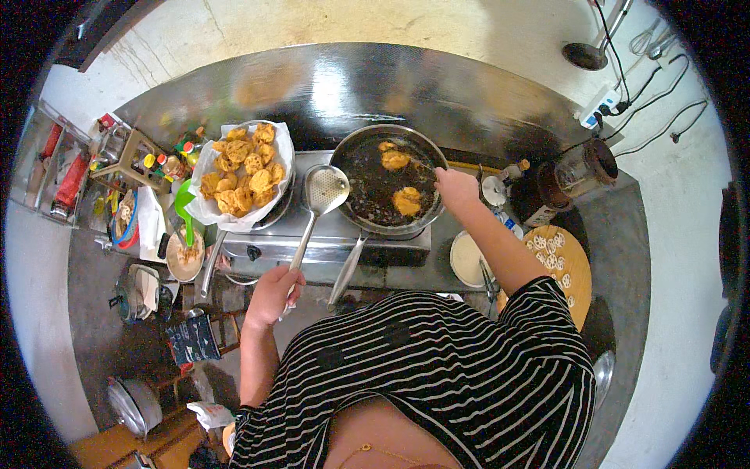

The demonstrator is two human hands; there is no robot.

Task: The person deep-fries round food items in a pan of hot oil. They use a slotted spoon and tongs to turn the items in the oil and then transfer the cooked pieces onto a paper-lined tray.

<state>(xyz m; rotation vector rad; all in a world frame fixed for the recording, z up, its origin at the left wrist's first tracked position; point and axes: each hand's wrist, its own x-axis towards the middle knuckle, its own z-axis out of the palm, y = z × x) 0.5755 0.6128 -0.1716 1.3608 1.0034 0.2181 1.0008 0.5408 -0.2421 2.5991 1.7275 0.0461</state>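
Note:
My left hand grips the handle of a perforated metal skimmer, whose bowl hangs over the stove, just left of the frying pan. Several golden battered pieces float in the pan's dark oil, most of them near its right side. At the pan's right rim, my right hand has its fingers closed on a thin utensil that points at the upper pieces; its exact kind is unclear. Left of the skimmer, a paper-lined pan holds a heap of fried pieces.
Right of the stove are a bowl of pale batter, metal tongs and a round wooden board with sliced lotus root. A bowl with a green spoon and bottles stand left. Two pan handles jut forward.

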